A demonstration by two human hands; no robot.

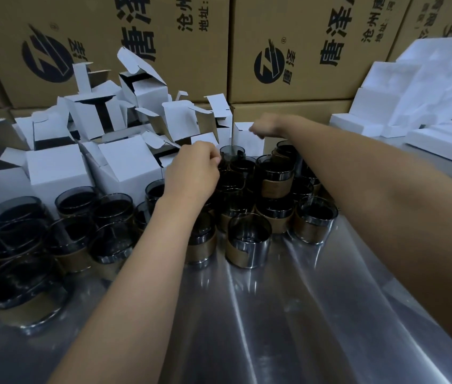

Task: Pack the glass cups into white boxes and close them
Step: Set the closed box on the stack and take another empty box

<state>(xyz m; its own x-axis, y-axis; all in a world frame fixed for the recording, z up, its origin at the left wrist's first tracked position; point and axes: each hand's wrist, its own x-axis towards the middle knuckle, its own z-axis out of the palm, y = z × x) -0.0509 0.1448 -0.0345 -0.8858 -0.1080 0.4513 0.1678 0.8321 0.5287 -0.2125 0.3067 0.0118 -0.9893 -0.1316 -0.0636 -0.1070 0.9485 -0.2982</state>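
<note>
Pinching rim of upright glass cup (231, 151), mouth up: left hand (191, 173).

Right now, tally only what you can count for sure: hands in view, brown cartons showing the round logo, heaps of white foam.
Hands: 2, left hand and right hand
Brown cartons showing the round logo: 2
Heaps of white foam: 1
Total: 5
Glass cups and white boxes overlap too much to count.
</note>
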